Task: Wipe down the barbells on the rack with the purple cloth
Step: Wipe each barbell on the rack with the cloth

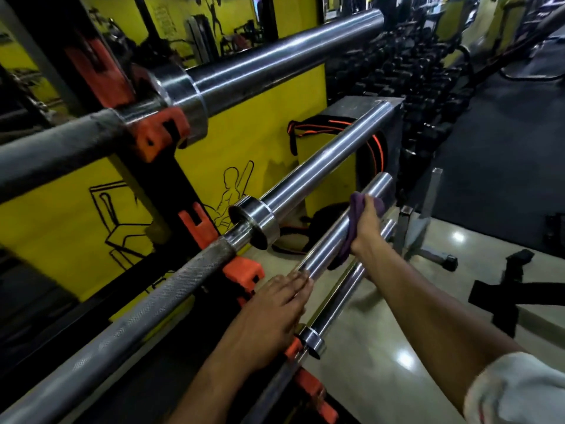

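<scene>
Yellow-walled gym: right hand [363, 231] fingers clamp purple cloth [351, 228] on barbell [330, 246]; left hand [275, 310] flat.

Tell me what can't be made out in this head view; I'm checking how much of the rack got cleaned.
- Third barbell sleeve: the purple cloth and right hand cover its middle; the left hand hides its inner end.
- Fourth barbell: partly behind the right forearm.
- Top barbell: cut off by the left edge.
- Dumbbell rack: blurred and dark.
- Smudges on the steel: too small to tell.
</scene>
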{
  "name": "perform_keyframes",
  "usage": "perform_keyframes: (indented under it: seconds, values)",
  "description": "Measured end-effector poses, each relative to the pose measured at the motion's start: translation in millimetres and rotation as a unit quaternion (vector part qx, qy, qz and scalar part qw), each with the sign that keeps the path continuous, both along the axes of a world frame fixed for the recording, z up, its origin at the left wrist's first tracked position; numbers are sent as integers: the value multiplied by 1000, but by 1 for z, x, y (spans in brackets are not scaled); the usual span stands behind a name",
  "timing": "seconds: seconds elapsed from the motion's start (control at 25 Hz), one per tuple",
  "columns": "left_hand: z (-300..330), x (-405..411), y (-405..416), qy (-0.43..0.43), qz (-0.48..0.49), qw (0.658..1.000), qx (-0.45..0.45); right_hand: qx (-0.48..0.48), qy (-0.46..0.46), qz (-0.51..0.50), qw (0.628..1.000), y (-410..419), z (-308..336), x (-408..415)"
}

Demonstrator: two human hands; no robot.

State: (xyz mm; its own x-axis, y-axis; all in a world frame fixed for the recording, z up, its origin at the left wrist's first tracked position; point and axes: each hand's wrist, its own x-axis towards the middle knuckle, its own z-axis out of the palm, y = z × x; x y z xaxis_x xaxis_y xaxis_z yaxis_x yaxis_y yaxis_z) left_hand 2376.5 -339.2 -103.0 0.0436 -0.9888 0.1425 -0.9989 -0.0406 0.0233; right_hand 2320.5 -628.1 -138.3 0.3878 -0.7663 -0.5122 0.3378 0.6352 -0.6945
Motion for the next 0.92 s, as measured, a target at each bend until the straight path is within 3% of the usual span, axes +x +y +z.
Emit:
perform_keyframes:
  seconds: [0.16, 0.32, 0.48, 0.56, 0.68, 0.8, 0.92]
  values:
    - [-6, 4, -1, -16, 0, 999, -50, 5, -3, -33, 999, 25, -5, 11]
    - [-1, 1, -2, -7, -6, 998, -59, 9, -49, 27, 998, 103, -15, 9]
    - [5, -2, 16, 32, 9, 997, -72, -16, -47, 3, 999, 68, 1, 9]
    - [4, -8, 45, 61, 30, 997, -36, -20, -34, 7, 999, 48, 9, 0]
    - [0, -12, 75, 72, 93, 993, 20, -26, -19, 8, 999, 77, 10, 0]
    - [-1, -13, 75, 101, 101, 990, -18, -63, -32, 52, 996, 128, -9, -2]
    - [-2, -16, 75, 98, 107, 989, -16, -85, -2, 56, 995, 117, 1, -6]
